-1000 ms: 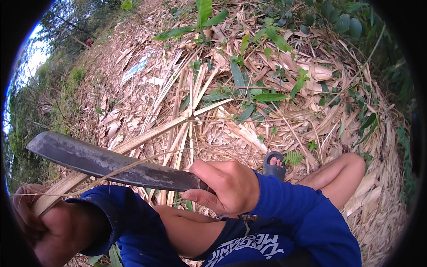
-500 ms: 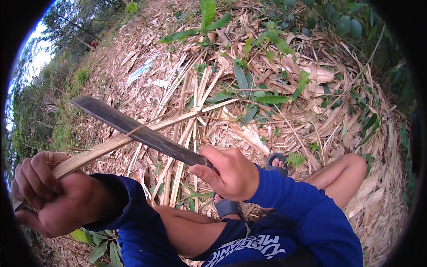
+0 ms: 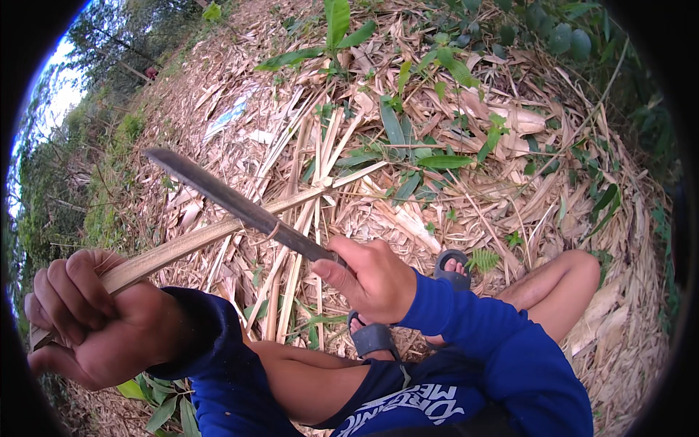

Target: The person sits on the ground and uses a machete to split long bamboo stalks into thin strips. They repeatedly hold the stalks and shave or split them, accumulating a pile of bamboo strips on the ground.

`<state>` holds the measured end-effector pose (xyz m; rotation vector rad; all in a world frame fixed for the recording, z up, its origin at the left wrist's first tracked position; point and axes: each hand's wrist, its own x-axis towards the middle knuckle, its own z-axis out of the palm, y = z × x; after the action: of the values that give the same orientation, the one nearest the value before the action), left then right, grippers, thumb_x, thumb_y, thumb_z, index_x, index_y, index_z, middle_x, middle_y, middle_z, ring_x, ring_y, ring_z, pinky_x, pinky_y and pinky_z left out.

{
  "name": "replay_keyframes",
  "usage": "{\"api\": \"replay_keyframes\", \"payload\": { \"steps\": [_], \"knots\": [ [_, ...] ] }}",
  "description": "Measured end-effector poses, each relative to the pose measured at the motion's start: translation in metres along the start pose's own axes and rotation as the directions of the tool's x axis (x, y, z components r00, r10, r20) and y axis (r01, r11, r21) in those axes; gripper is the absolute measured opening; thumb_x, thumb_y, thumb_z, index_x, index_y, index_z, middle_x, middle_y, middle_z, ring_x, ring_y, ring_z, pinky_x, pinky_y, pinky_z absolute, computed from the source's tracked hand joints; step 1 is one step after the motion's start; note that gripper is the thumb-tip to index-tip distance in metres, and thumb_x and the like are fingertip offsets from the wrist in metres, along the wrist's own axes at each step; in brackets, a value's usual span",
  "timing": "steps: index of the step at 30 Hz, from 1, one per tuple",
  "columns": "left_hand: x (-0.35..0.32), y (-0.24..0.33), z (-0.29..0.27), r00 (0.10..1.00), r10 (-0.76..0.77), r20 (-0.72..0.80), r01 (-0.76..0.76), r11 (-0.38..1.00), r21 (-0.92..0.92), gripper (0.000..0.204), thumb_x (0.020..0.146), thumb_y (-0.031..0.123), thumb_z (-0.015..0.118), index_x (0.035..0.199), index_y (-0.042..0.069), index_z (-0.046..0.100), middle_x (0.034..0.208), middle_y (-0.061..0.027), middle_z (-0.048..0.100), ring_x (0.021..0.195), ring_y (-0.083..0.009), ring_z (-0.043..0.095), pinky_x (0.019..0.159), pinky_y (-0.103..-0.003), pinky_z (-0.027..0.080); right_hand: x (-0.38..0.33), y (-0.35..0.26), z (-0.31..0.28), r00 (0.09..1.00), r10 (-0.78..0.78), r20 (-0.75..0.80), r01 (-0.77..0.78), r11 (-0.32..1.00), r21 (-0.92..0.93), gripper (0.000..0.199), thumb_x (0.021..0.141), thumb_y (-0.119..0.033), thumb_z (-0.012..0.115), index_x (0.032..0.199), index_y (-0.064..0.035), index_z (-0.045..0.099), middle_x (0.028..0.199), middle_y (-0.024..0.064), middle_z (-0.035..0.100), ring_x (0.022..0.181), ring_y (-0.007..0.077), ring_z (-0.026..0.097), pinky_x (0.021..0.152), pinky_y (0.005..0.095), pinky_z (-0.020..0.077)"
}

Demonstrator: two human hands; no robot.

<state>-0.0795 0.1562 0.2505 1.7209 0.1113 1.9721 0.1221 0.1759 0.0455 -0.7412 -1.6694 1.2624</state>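
My left hand [image 3: 91, 320] grips the near end of a long pale bamboo strip [image 3: 218, 234] that runs up and to the right over the ground. My right hand [image 3: 373, 278] holds the handle of a long dark machete [image 3: 233, 204]. Its blade points up-left and crosses the strip near the strip's middle, resting against it. Both arms wear blue sleeves. My bent knee [image 3: 564, 280] and a foot in a grey sandal [image 3: 451, 264] lie just right of the right hand.
Several split bamboo strips [image 3: 313, 167] lie among dry husks and leaves covering the ground. Green leafy plants [image 3: 429, 109] grow beyond them. Trees and brush [image 3: 65, 189] stand on the left slope.
The machete blade has swung upward and rightward along the strip, its tip rising. My left hand has lifted and come closer, still gripping the strip's end.
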Motion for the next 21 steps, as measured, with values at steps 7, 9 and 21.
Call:
{"api": "replay_keyframes", "payload": {
  "steps": [7, 9, 21],
  "knots": [
    [-0.016, -0.014, 0.021, 0.998, -0.02, -0.067, 0.019, 1.0, -0.023, 0.045, 0.093, 0.046, 0.059, 0.073, 0.011, 0.04, 0.056, 0.0027, 0.034, 0.044, -0.0066, 0.029, 0.04, -0.022, 0.026, 0.012, 0.102, -0.017, 0.993, 0.063, -0.104, -0.09, 0.956, -0.279, 0.05, 0.1, -0.045, 0.047, 0.078, -0.0004, 0.054, 0.054, 0.0193, 0.053, 0.057, 0.0416, 0.06, 0.051, 0.0449, 0.0453],
    [-0.018, -0.019, 0.016, 0.997, 0.036, -0.064, -0.035, 0.999, 0.024, 0.046, 0.094, 0.048, 0.058, 0.075, 0.01, 0.039, 0.058, 0.0027, 0.032, 0.044, -0.0063, 0.026, 0.04, -0.022, 0.023, 0.013, 0.096, -0.009, 0.989, 0.09, -0.121, -0.116, 0.966, -0.23, 0.049, 0.1, -0.044, 0.047, 0.079, 0.0001, 0.055, 0.055, 0.0183, 0.053, 0.056, 0.0392, 0.06, 0.051, 0.0433, 0.0442],
    [-0.029, -0.037, 0.023, 0.982, 0.047, -0.185, -0.017, 0.986, 0.163, 0.048, 0.092, 0.052, 0.06, 0.078, 0.011, 0.038, 0.059, 0.0028, 0.034, 0.044, -0.0049, 0.028, 0.039, -0.021, 0.024, 0.013, 0.103, -0.012, 0.983, 0.111, -0.144, -0.151, 0.941, -0.304, 0.049, 0.1, -0.044, 0.048, 0.083, 0.0004, 0.055, 0.056, 0.0187, 0.051, 0.047, 0.0355, 0.055, 0.046, 0.0412, 0.0415]
  ]
}}
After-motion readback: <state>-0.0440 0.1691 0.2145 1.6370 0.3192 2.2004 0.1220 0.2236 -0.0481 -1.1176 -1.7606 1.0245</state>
